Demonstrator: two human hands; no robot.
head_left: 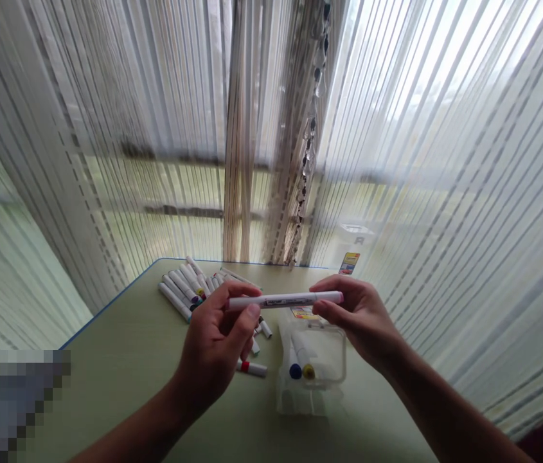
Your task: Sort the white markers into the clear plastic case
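A white marker (290, 299) with a pink right end and dark print along its barrel lies level between my hands, above the table. My left hand (216, 328) pinches its left end between thumb and fingers. At the pink end, my right hand (355, 315) has its thumb below and its fingers above and behind the barrel. Beneath the right hand is a clear plastic case (312, 395), with a blue-ended marker (295, 370) and a yellow-ended marker (308, 370) inside. Several loose white markers (179, 289) lie behind my left hand, partly hidden by it.
The pale green table (121, 373) has a blue edge. A marker with a red band (252, 368) lies left of the case. A clear upright piece with a colourful label (349, 263) rises behind my right hand. String curtains (155, 128) hang beyond the table before a bright window.
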